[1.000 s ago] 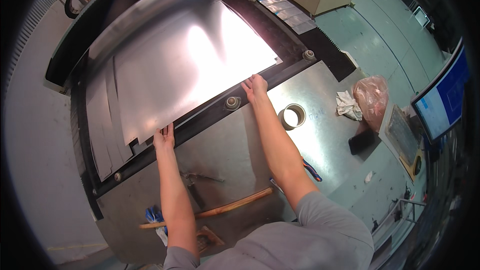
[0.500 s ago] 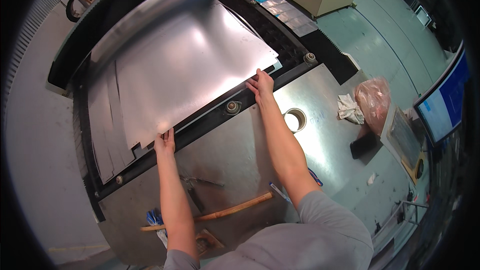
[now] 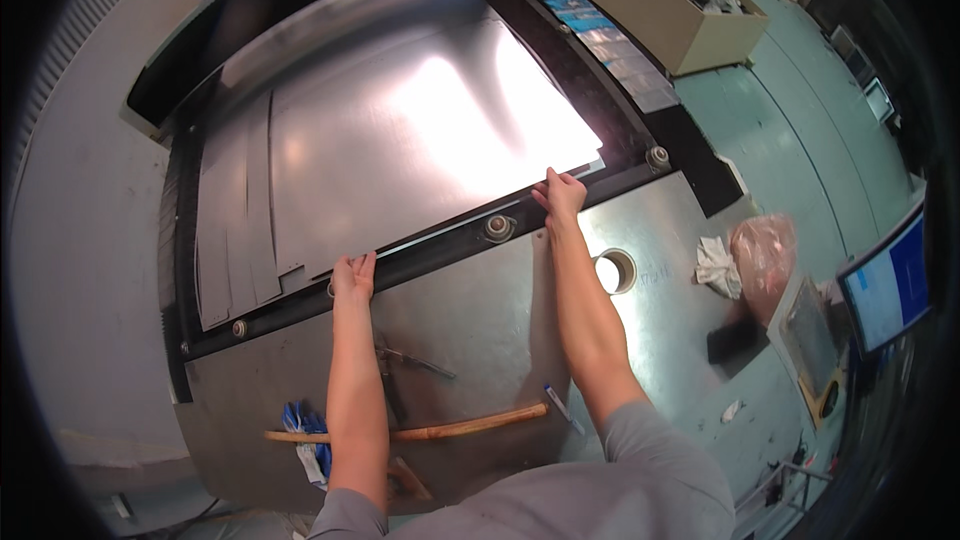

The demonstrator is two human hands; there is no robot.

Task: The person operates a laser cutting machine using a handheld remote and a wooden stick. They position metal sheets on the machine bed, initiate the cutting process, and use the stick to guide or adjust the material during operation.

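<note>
Both my hands are up at the near edge of the big steel sheet (image 3: 420, 120) right now. My left hand (image 3: 353, 276) sits on its lower left corner, fingers closed down over the edge, thumb side toward me. My right hand (image 3: 560, 195) is at the lower right corner, fingers curled onto the sheet's edge, pinching it. The sheet lies flat on the dark machine bed (image 3: 640, 130), shining hard under the light, with narrow metal strips (image 3: 235, 230) lying just beside it on the left. A black rail with round bolts (image 3: 498, 228) runs right under my knuckles. Below that, the grey steel table (image 3: 470, 290) holds a wooden stick (image 3: 470, 427) lying across near my elbows, blue gloves (image 3: 305, 430) beside my left forearm, and a round hole (image 3: 614, 270) just right of my right forearm. Further right there's a white rag (image 3: 717, 267) and a pinkish plastic bag (image 3: 765, 250).
</note>
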